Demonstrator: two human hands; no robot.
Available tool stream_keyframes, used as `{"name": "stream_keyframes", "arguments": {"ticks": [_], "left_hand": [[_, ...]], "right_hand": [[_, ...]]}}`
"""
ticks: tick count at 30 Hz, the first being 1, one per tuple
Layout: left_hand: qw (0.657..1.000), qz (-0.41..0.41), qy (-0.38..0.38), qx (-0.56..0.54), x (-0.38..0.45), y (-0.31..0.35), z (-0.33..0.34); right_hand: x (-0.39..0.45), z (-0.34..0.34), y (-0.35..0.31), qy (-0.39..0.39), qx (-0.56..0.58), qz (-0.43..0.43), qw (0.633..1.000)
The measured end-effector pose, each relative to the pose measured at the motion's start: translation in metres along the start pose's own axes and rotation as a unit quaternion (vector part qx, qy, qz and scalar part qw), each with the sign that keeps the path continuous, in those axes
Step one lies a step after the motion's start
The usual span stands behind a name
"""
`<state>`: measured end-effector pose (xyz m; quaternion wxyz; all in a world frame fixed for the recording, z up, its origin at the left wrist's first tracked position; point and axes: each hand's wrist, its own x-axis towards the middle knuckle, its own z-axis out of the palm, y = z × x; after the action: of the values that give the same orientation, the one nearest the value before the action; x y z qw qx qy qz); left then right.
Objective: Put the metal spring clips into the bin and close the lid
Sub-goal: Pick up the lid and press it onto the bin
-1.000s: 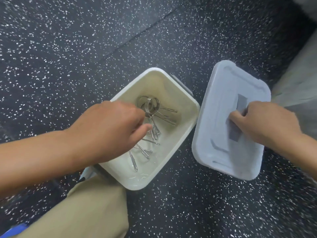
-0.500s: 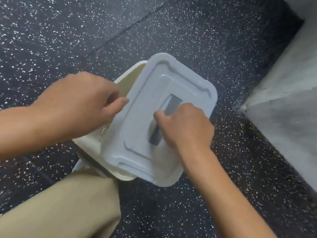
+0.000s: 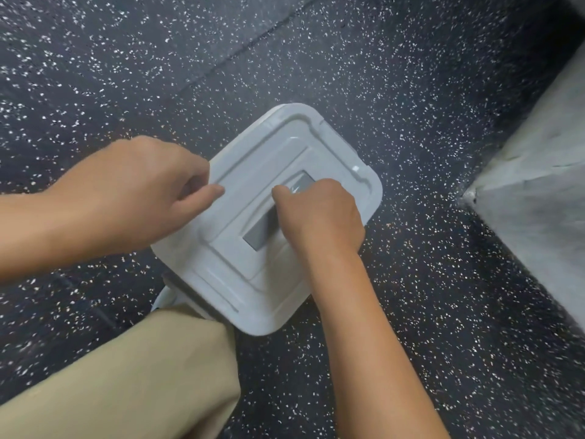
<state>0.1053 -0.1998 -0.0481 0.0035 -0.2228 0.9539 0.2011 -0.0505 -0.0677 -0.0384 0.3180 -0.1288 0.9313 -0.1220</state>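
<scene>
Your right hand (image 3: 319, 220) grips the handle (image 3: 262, 231) of the lid (image 3: 332, 147), which sits over the bin, hiding the clips. Your left hand (image 3: 142, 191), fingers curled, pinches the lid's near edge, likely to align it.

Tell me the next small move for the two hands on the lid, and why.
Probably press down along the edges. The pale grey rectangular plastic lid now covers the bin, so neither the clips nor the bin's opening show. The right hand grips the dark grey handle and the left hand rests on the lid's left edge. Whether the lid has snapped shut cannot be told, so a firm push seems prudent.
</scene>
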Motion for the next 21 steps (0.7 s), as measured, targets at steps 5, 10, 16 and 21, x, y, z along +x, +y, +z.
{"name": "stream_keyframes", "arguments": {"ticks": [5,10,16,21], "left_hand": [[0.993,0.106,-0.041,-0.019,-0.01,-0.004,0.006],[0.964,0.232,-0.118,0.056,-0.026,-0.011,0.021],[0.934,0.312,-0.143,0.104,-0.039,-0.007,0.042],[0.933,0.317,-0.105,0.13,-0.04,-0.009,0.048]], "right_hand": [[0.003,-0.001,0.006,0.005,-0.007,-0.009,1.0],[0.017,-0.006,0.015,0.076,-0.107,-0.073,0.989],[0.058,-0.014,0.03,0.284,-0.142,-0.271,0.909],[0.103,-0.021,0.037,0.145,-0.168,-0.222,0.95]]}}
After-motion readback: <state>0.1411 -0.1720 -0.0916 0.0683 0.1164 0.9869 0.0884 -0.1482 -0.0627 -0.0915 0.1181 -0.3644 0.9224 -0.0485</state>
